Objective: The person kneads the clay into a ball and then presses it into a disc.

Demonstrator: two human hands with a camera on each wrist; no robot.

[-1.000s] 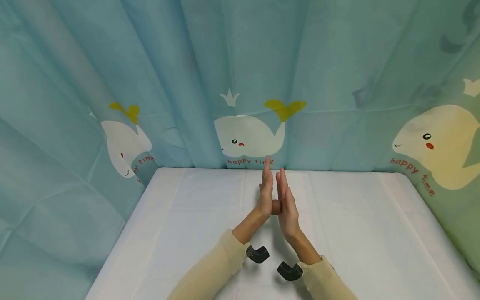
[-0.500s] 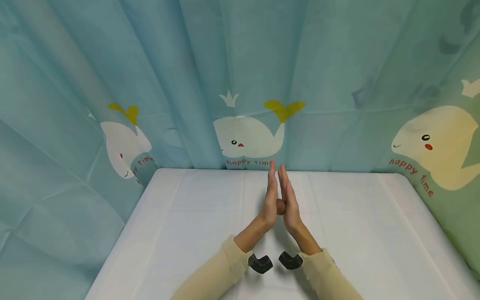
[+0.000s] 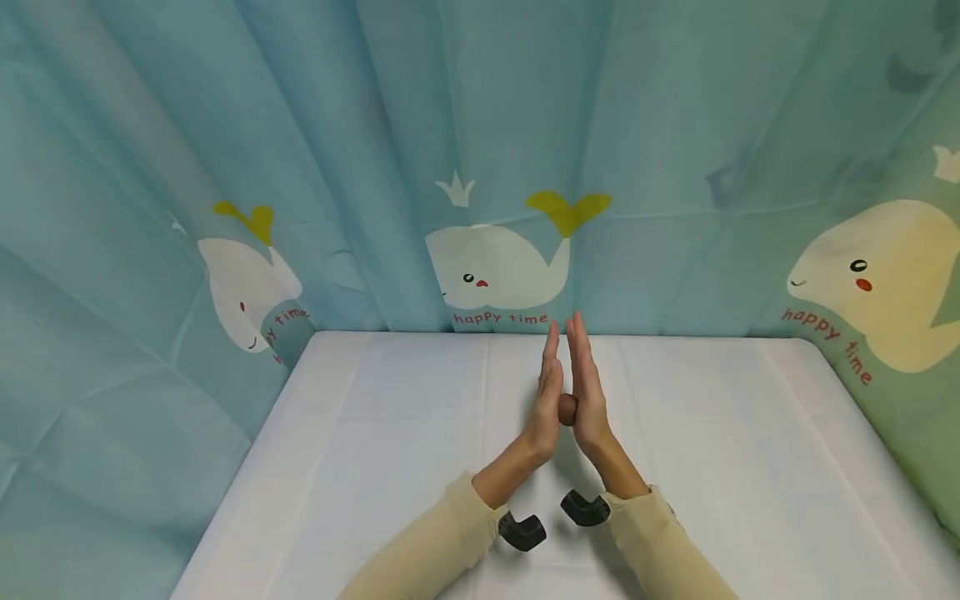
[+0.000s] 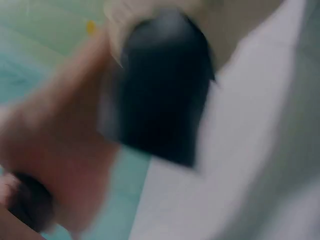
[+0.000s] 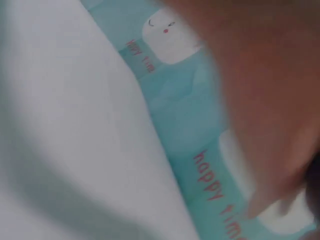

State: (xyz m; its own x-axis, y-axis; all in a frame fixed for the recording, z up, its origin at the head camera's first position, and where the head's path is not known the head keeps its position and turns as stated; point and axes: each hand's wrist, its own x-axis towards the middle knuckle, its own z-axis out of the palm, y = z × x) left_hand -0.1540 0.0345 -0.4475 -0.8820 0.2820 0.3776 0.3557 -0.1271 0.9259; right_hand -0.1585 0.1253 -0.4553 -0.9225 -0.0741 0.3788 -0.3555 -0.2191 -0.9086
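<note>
A small round brown ball (image 3: 567, 409) sits between my two palms above the table. My left hand (image 3: 544, 412) is upright with straight fingers pointing away, its palm against the ball's left side. Opposite it, my right hand (image 3: 592, 410) presses flat from the right, fingers straight too and fingertips reaching slightly farther forward. In the left wrist view the ball (image 4: 32, 202) shows dark and blurred at the lower left, beside the right hand (image 4: 60, 160). Only a dark edge of the ball (image 5: 314, 187) appears in the right wrist view, at the right border.
A white-covered table (image 3: 405, 433) lies under the hands. Behind it hangs a blue-green curtain (image 3: 660, 167) printed with whales. Black wrist cameras, one on the left cuff (image 3: 522, 532) and one on the right cuff (image 3: 585, 508), stand close to each other.
The palms have slid against each other: the right hand moved forward, while the left drew slightly back. Both hands and the ball between them shifted a little to the right.
</note>
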